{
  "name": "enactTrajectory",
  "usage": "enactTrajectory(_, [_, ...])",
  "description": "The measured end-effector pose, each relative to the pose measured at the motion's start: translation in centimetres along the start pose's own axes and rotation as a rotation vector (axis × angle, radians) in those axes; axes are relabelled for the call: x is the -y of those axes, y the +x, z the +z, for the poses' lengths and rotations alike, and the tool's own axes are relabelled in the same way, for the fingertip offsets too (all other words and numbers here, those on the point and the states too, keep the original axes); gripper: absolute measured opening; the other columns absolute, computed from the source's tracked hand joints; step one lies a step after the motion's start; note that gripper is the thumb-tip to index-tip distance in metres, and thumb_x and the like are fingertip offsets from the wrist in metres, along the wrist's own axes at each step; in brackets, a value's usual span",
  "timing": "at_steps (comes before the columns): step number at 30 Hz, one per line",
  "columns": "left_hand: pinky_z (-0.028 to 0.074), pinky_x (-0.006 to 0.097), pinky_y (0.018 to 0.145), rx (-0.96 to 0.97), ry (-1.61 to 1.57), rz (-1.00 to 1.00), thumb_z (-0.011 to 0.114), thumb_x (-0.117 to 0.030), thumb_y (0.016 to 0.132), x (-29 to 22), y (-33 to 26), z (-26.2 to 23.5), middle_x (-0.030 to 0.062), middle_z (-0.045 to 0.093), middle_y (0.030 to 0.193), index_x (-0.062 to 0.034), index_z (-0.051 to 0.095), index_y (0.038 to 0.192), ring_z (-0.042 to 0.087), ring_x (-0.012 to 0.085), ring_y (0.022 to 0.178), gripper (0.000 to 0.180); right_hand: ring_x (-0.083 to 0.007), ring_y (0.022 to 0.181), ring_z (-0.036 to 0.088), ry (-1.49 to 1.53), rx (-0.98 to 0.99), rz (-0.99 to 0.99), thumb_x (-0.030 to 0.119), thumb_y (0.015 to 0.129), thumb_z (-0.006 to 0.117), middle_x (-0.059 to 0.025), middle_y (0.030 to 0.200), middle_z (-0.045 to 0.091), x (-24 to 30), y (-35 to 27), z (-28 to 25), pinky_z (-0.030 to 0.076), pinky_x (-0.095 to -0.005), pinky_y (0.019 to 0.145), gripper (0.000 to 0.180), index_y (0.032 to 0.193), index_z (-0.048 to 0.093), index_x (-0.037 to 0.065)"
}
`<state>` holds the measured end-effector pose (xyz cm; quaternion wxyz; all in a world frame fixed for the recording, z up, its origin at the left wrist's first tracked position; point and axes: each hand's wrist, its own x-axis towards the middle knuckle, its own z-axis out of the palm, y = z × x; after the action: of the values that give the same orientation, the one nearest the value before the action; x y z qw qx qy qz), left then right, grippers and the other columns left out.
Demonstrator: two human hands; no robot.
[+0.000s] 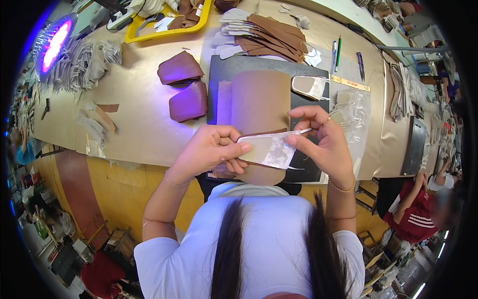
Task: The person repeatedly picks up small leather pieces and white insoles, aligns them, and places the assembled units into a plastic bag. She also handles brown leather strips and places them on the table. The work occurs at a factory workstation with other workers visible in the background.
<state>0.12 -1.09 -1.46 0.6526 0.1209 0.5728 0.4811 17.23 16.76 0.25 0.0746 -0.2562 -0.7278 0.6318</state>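
Note:
My left hand [211, 149] grips the left end of a small brown leather piece with a pale translucent backing sheet [269, 149] on it. My right hand [318, 137] pinches the right edge of that sheet between thumb and fingers, lifting a thin white strip. Both hands hold the piece above a black cutting mat [221, 79] at the near edge of the workbench. A larger tan leather panel [261, 97] lies on the mat just beyond my hands.
Two maroon leather pieces [181, 87] lie left of the mat. A stack of brown and white cut pieces [269, 32] sits behind it, with pens [336, 52] and a ruler [351, 83] to the right. A yellow tray [164, 30] stands far left. Another person [423, 207] sits at right.

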Motion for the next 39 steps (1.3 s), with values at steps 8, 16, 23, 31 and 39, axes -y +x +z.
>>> enactTrajectory(8, [0.05, 0.022, 0.048, 0.015, -0.019, 0.012, 0.065, -0.011, 0.088, 0.5, 0.1, -0.3, 0.013, 0.067, 0.068, 0.0004, 0.056, 0.083, 0.065, 0.0141, 0.053, 0.015, -0.0096, 0.079, 0.057, -0.018, -0.066, 0.041, 0.013, 0.078, 0.076, -0.0021, 0.081, 0.059, -1.3, -0.1, 0.7, 0.047, -0.0241, 0.073, 0.041, 0.113, 0.056, 0.006])
enactTrajectory(16, [0.05, 0.022, 0.052, -0.049, -0.058, 0.153, 0.066, -0.014, 0.09, 0.6, 0.2, 0.9, 0.0091, 0.066, 0.069, 0.0011, 0.056, 0.084, 0.064, 0.012, 0.055, 0.019, -0.031, 0.129, 0.042, -0.849, -0.161, -0.646, 0.031, 0.072, 0.074, -0.0104, 0.135, 0.05, 2.3, -1.4, 2.9, 0.025, -0.0454, 0.11, 0.062, 0.128, 0.054, 0.012])
enactTrajectory(23, [0.048, 0.022, 0.049, -0.042, -0.009, 0.16, 0.066, -0.017, 0.09, 1.1, 0.5, 0.3, 0.0039, 0.061, 0.064, -0.0015, 0.056, 0.083, 0.059, 0.009, 0.054, 0.019, -0.0351, 0.139, 0.029, -0.735, 0.227, -0.574, 0.056, 0.092, 0.041, -0.012, 0.148, 0.037, -1.1, -0.8, 5.1, 0.01, -0.047, 0.115, 0.07, 0.143, 0.037, 0.009])
enactTrajectory(31, [0.046, 0.022, 0.045, -0.042, -0.004, 0.084, 0.067, -0.018, 0.089, 1.1, 0.6, 0.2, 0.0061, 0.063, 0.063, -0.0039, 0.056, 0.08, 0.06, 0.0098, 0.051, 0.02, -0.0326, 0.145, 0.007, -0.29, 0.06, -0.427, 0.068, 0.09, 0.032, -0.0198, 0.156, 0.009, -6.9, -1.5, 4.7, 0.005, -0.0455, 0.115, 0.092, 0.151, 0.007, 0.003])
enactTrajectory(39, [0.047, 0.022, 0.046, 0.053, -0.004, 0.218, 0.067, -0.023, 0.089, 1.6, 0.6, -0.3, 0.0054, 0.061, 0.061, -0.0015, 0.056, 0.081, 0.059, 0.0093, 0.051, 0.026, -0.0292, 0.137, 0.029, 0.344, -0.243, -0.263, 0.056, 0.089, 0.054, -0.0204, 0.152, 0.024, -7.4, -2.1, 5.1, 0.024, -0.0389, 0.112, 0.092, 0.15, 0.008, 0.004])
